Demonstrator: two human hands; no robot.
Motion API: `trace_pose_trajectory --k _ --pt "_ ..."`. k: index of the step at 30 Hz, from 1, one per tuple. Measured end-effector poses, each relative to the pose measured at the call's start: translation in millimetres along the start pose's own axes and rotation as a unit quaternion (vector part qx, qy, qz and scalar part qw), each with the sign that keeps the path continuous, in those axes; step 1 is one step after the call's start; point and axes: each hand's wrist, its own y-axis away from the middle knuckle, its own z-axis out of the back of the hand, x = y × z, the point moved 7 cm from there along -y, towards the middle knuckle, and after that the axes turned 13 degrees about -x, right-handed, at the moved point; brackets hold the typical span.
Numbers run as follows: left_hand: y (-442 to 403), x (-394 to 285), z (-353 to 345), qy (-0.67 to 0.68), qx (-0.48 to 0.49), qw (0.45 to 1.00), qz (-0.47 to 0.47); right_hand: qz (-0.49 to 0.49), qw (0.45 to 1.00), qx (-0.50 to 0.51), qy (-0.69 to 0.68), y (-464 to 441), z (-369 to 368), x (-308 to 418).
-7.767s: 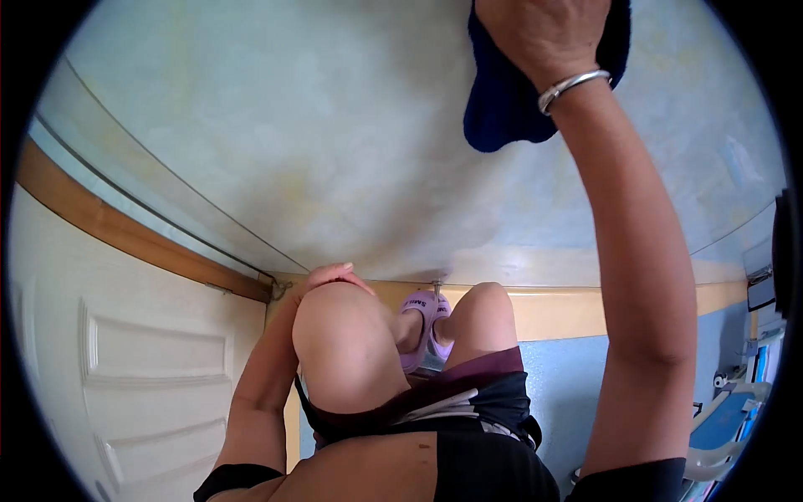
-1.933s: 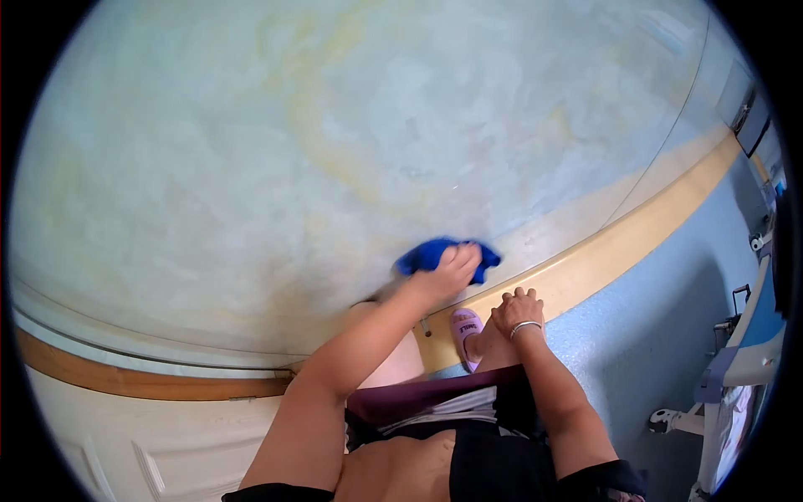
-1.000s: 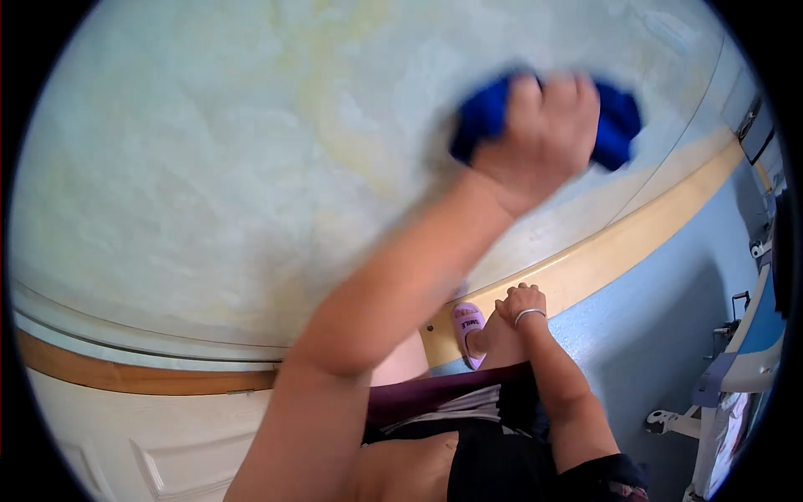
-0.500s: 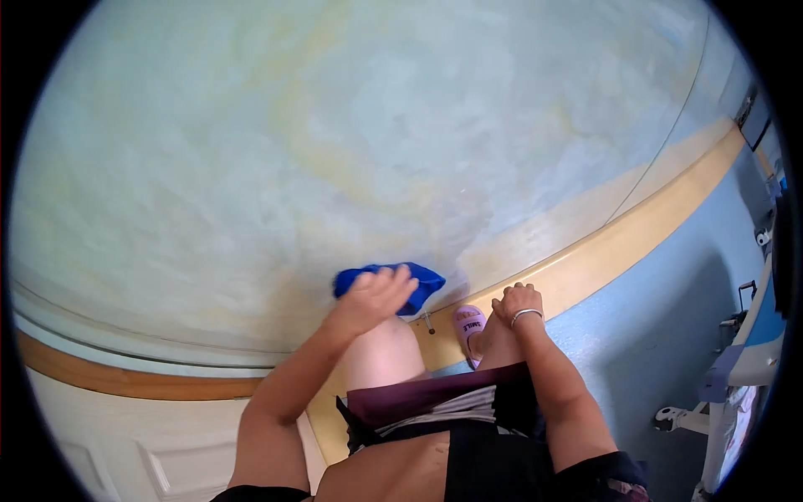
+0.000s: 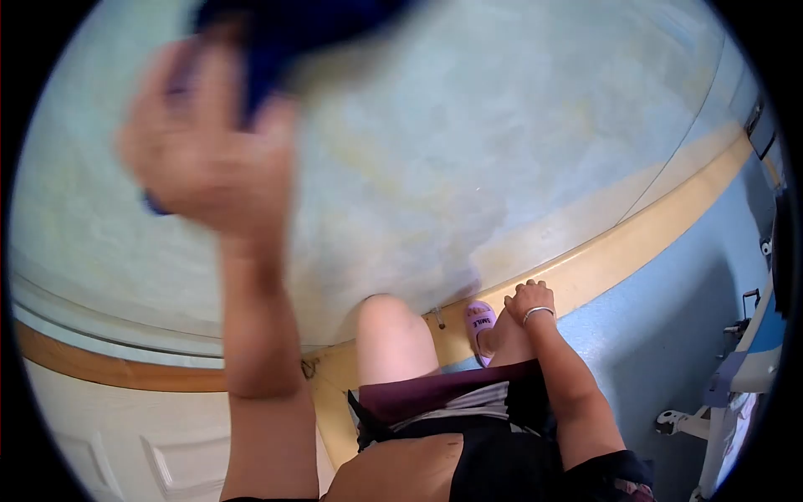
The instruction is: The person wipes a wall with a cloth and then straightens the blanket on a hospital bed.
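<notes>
Left hand (image 5: 209, 163) has blue cloth (image 5: 293, 42) grasped under blurry fingers, probably spread for coverage. Can't tell if it's touching the pale wall (image 5: 401, 109) past the grip. Right hand (image 5: 533, 301), gripping nothing, is draped over the knee, likely for balance.

Blue floor (image 5: 636, 339), tan strip (image 5: 623, 258), white panelled door (image 5: 117, 422)
</notes>
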Motion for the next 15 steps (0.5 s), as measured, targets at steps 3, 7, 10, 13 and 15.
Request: trace_pose_trajectory --k 3,7,10,13,15 --pt "73.1 -79.6 5.9 0.066 -0.003 0.996 -0.052 0.009 1.000 -0.007 0.014 -2.2 -4.4 2.0" --pt "185.2 -145.5 46.5 0.235 0.194 0.942 -0.144 0.003 0.999 -0.031 0.014 -3.5 -9.9 -0.5" --pt "240.9 -131.1 77.1 0.286 0.279 0.896 -0.193 -0.003 1.000 -0.027 0.015 -3.3 -14.4 -3.9" --pt "239.5 -79.1 98.1 0.289 0.313 0.886 -0.184 0.003 0.999 -0.041 0.013 -2.7 -14.9 -4.0" --pt "202.9 -32.3 102.4 0.210 0.281 0.929 -0.120 0.006 0.999 -0.049 0.011 -3.5 -12.5 -1.7"
